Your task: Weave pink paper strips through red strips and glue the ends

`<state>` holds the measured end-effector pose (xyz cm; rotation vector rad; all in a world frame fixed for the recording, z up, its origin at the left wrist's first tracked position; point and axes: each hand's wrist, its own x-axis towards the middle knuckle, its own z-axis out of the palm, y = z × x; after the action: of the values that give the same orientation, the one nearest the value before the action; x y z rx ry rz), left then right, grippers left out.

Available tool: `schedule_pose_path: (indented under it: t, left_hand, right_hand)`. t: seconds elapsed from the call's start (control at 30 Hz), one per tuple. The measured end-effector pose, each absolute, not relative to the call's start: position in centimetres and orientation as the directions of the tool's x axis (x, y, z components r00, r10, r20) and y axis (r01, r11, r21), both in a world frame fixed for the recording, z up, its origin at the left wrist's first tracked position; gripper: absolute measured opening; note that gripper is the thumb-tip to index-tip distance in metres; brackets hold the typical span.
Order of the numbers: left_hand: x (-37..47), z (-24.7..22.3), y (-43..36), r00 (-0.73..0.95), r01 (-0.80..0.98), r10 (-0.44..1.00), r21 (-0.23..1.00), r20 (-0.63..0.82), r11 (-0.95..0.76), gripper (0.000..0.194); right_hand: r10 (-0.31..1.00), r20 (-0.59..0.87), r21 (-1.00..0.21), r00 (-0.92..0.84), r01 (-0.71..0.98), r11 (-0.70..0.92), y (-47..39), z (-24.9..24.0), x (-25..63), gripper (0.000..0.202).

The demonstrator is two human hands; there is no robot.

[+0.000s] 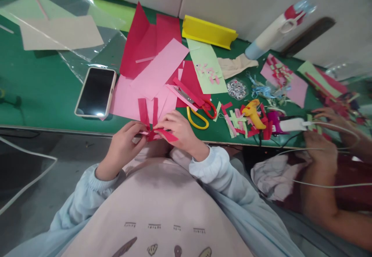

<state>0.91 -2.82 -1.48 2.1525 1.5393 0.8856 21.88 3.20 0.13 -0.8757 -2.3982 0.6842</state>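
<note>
At the table's front edge, my left hand (128,142) pinches the left side of a piece made of red and pink paper strips (151,133). My right hand (178,130) grips the same piece from the right, a red end sticking out beneath its fingers. Two red strips (142,111) stand up from it, away from me. Just beyond lie pink paper sheets (128,98). Scissors with one yellow and one red handle (198,118) rest right of my right hand, their blades partly under red and pink strips (188,91).
A phone (95,92) lies at left near plastic sleeves. Behind are red card (141,43) and a yellow folded piece (209,31). Rightward are a tub of googly eyes (236,88), paper scraps, a yellow glue gun (255,113), a bottle (274,30), cables and a co-worker's hands (322,142).
</note>
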Motion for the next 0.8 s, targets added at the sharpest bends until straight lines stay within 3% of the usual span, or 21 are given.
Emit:
schedule_pose_path:
  t: [0.17,0.37,0.63,0.8]
  left_hand:
    - [0.6,-1.4,-3.0,0.249,0.659,0.921,0.645,0.299,-0.388,0.009]
    - [0.6,-1.2,-3.1,0.266,0.646,0.919,0.653,0.292,-0.395,0.010]
    - [1.0,-1.5,-2.9,0.258,0.681,0.903,0.597,0.345,-0.423,0.010]
    - [0.7,-1.8,-3.0,0.234,0.694,0.912,0.599,0.336,-0.399,0.010]
  right_hand:
    - [0.732,0.172,-0.572,-0.659,0.538,0.619,4.6,0.1,20.2,0.007]
    - [0.789,0.049,-0.521,-0.612,0.659,0.543,5.3,0.2,18.5,0.013]
    - [0.832,-0.029,-0.593,-0.553,0.680,0.431,5.9,0.9,18.6,0.030]
    - [0.792,-0.119,-0.736,-0.599,0.588,0.335,6.5,1.1,19.3,0.006]
